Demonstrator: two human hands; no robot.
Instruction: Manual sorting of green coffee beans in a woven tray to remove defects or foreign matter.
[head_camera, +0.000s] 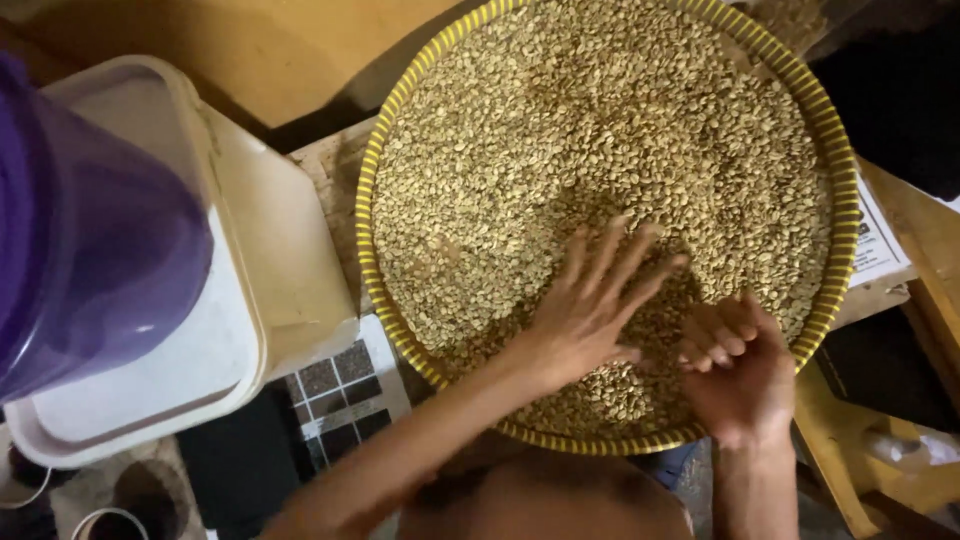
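- Wooden tabletop (330, 165) is showing beneath everything, worn and pale, with dim floor below and a dark patch at the upper right.
- You are leaning over a round woven tray (845, 215) with a yellow-striped rim, and it is lying flat on the tabletop, filled nearly edge to edge with pale green beans (560, 120).
- Your left hand (590, 305) is resting open on the beans near the tray's near edge, fingers spread and pointing away from you, palm down, gripping nothing.
- Your right hand (735, 365) is sitting just beside it, fingers curled inward in a loose cup; whether beans are lying inside it I cannot tell.
- Judging by this, you are sorting: spreading the layer with the left and picking out pieces with the right.
- Next move, as I read it, is calling for a light sweep of the spread fingers to thin the layer, then a fine pinch on any off-coloured bean, keeping the beans inside the rim.
- Left of the tray, a white lidded tub (250, 300) is standing with a purple plastic container (80, 240) over it; a checked sample card (340, 395) is lying below the rim, and a printed sheet (880, 245) is peeking out on the right.
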